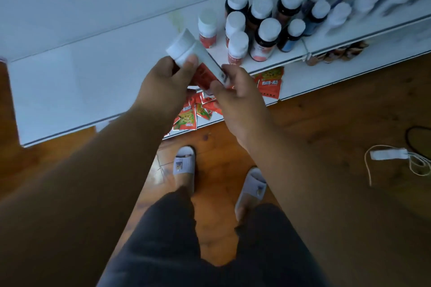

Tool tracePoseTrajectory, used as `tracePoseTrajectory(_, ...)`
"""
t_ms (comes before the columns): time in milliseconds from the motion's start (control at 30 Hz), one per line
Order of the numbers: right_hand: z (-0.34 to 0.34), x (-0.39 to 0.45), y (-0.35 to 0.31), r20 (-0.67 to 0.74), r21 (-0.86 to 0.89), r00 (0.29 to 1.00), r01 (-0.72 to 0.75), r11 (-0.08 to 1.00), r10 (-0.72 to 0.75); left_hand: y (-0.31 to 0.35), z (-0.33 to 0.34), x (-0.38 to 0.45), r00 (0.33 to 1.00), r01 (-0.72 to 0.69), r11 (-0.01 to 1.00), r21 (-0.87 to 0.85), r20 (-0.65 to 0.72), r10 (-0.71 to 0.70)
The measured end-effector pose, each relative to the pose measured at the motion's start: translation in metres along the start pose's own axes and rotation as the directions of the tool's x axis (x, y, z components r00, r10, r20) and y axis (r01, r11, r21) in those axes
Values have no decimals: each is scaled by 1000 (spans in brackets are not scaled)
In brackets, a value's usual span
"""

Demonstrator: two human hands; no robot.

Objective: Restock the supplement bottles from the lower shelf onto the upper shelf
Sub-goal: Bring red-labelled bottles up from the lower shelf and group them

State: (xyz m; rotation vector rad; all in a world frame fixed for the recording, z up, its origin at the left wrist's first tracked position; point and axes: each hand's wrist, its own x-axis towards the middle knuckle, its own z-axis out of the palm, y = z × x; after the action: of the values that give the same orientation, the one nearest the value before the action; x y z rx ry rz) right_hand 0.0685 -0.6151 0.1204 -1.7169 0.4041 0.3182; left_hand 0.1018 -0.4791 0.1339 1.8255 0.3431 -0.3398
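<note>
White-capped bottle (193, 58) gripped in both left hand (163, 84) and right hand (235, 95), tilted over the upper shelf (93, 72). Roughly a dozen bottles (268, 21) stand there already; the lower shelf stock is mostly hidden, so can't tell what's left.

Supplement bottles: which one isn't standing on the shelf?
The white-capped, red-labelled bottle, tilted and held in both hands, left and right. The others stand upright on the shelf.
</note>
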Motion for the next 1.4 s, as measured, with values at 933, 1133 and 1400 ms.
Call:
tracePoseTrajectory(933,-118,-105,-286,47,112,971,227,968,-233,310,-52,-92,896,-235,799,-553,195,399)
tracePoseTrajectory(1133,-133,-41,-324,42,-236,947,320,918,-319,332,-49,-38,927,-356,908,-222,41,373)
tracePoseTrajectory(1400,-147,67,-351,211,-471,896,443,763,-390,337,-17,25,914,-356,929,99,-169,368)
